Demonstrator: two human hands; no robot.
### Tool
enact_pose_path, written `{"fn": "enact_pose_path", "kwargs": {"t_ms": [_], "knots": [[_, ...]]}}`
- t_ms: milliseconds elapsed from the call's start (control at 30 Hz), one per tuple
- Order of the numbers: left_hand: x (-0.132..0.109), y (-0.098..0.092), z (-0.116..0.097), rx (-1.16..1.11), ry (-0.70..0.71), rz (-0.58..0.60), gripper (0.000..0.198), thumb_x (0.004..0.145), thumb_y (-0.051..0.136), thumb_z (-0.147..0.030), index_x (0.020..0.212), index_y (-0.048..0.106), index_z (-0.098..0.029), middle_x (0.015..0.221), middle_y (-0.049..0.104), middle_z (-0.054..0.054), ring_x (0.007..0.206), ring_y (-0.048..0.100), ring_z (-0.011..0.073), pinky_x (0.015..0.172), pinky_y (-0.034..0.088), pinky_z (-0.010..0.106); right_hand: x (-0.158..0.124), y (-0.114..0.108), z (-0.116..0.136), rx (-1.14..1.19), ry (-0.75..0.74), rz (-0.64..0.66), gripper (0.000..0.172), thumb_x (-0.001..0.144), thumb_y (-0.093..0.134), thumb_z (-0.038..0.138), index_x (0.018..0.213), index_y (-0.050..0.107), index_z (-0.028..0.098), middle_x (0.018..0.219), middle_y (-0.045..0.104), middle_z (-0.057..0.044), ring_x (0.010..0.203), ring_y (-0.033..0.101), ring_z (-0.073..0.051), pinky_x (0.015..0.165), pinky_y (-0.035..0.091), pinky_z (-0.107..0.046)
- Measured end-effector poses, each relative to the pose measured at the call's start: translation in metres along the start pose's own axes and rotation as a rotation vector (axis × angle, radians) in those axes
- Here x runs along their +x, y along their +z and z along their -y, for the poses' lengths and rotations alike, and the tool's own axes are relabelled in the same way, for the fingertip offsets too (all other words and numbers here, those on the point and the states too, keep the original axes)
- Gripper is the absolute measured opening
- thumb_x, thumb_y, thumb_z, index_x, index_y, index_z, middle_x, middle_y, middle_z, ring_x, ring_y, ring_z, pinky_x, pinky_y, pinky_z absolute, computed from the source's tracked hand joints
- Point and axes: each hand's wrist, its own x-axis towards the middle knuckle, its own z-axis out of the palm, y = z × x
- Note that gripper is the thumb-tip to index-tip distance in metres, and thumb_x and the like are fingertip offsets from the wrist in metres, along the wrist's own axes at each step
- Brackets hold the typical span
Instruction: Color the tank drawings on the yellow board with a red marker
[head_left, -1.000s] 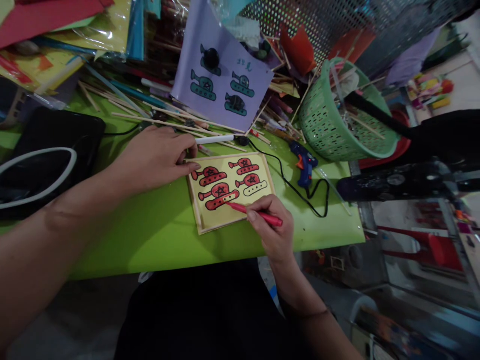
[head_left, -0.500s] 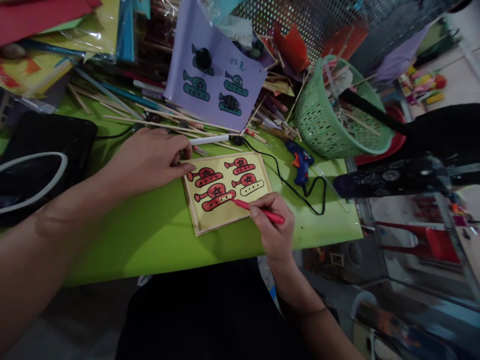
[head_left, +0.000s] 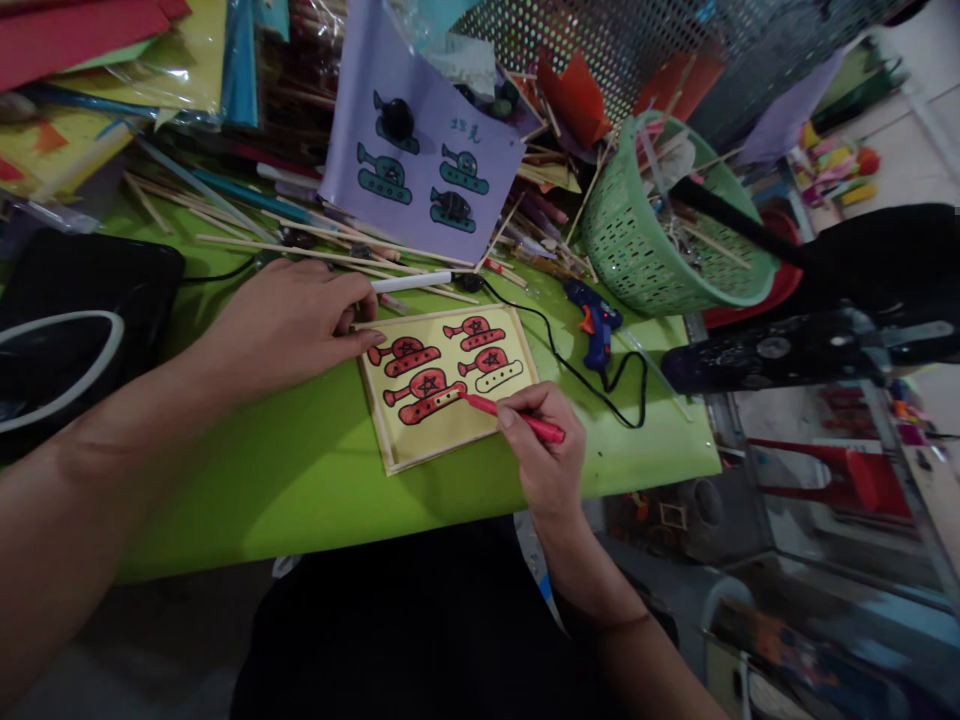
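My right hand (head_left: 546,440) is closed on a red marker (head_left: 541,428), its tip on the lower left tank drawing of a yellow card (head_left: 427,445) with a thin wooden frame. Several tanks on the card are red; the lower right one has a red top and an uncoloured track. My left hand (head_left: 304,315) presses its thumb on the card's upper left corner. Its other fingers are curled by a white pen (head_left: 412,282), and whether they grip it is unclear.
Behind the card, a purple sheet (head_left: 495,170) with green tanks stands among wooden sticks (head_left: 247,243). A blue glue gun (head_left: 598,335) and its black cord lie to the right, near a green basket (head_left: 626,235). On the left is a black device (head_left: 142,270).
The whole view has shifted slightly, so things appear a little further left. The marker tip stays on the same tank, where the uncoloured strip of the track looks slightly smaller.
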Motion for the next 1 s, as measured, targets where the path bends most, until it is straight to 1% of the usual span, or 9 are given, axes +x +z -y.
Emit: {"fn": "enact_pose_path", "kwargs": {"t_ms": [167, 300, 500, 700, 867, 1000], "knots": [[0.0, 0.0024, 0.0017, 0.004, 0.015, -0.013, 0.026, 0.101, 0.072, -0.048, 0.113, 0.075, -0.026, 0.083, 0.066, 0.0, 0.084, 0.059, 0.0262, 0.087, 0.041, 0.039, 0.0011, 0.0011, 0.0002, 0.027, 0.002, 0.01, 0.008, 0.095, 0.076, 0.019, 0.089, 0.076, 0.025, 0.072, 0.07, 0.005, 0.057, 0.058, -0.012, 0.052, 0.045, -0.026], [-0.0003, 0.0029, 0.0028, -0.005, 0.02, -0.016, 0.028, 0.101, 0.069, -0.051, 0.112, 0.075, -0.026, 0.084, 0.066, 0.0, 0.087, 0.061, 0.0273, 0.092, 0.044, 0.04, 0.0004, -0.0002, -0.0006, 0.022, 0.013, 0.02, 0.008, 0.095, 0.077, 0.02, 0.089, 0.076, 0.025, 0.073, 0.07, 0.005, 0.059, 0.059, -0.013, 0.053, 0.046, -0.027], [0.0003, 0.0035, 0.0027, -0.01, 0.008, -0.005, 0.027, 0.101, 0.072, -0.049, 0.114, 0.076, -0.026, 0.084, 0.066, 0.0, 0.091, 0.064, 0.0275, 0.096, 0.047, 0.041, -0.001, -0.0014, -0.0023, 0.024, -0.009, 0.005, 0.01, 0.094, 0.077, 0.019, 0.087, 0.074, 0.025, 0.073, 0.07, 0.005, 0.06, 0.06, -0.013, 0.054, 0.047, -0.027], [-0.0012, 0.004, 0.0022, 0.014, 0.038, -0.055, 0.024, 0.101, 0.071, -0.046, 0.112, 0.075, -0.025, 0.082, 0.066, -0.002, 0.083, 0.06, 0.0245, 0.088, 0.045, 0.039, 0.0004, -0.0009, -0.0017, 0.003, 0.018, 0.051, 0.007, 0.099, 0.076, 0.023, 0.092, 0.074, 0.025, 0.077, 0.072, 0.004, 0.063, 0.062, -0.014, 0.057, 0.051, -0.028], [-0.0015, 0.0019, 0.0034, -0.008, 0.039, -0.027, 0.025, 0.102, 0.068, -0.048, 0.112, 0.074, -0.026, 0.084, 0.07, 0.0, 0.085, 0.063, 0.0263, 0.086, 0.044, 0.04, -0.0005, -0.0012, -0.001, 0.023, 0.025, 0.09, 0.006, 0.099, 0.077, 0.023, 0.094, 0.075, 0.025, 0.077, 0.071, 0.004, 0.061, 0.06, -0.013, 0.055, 0.048, -0.028], [-0.0012, 0.0015, 0.0039, -0.015, 0.048, -0.043, 0.023, 0.101, 0.069, -0.049, 0.109, 0.073, -0.027, 0.084, 0.07, 0.0, 0.083, 0.063, 0.0261, 0.083, 0.043, 0.04, -0.0002, -0.001, -0.0012, 0.002, 0.025, 0.065, 0.005, 0.097, 0.077, 0.023, 0.092, 0.076, 0.024, 0.075, 0.071, 0.004, 0.061, 0.061, -0.014, 0.055, 0.049, -0.028]]}}
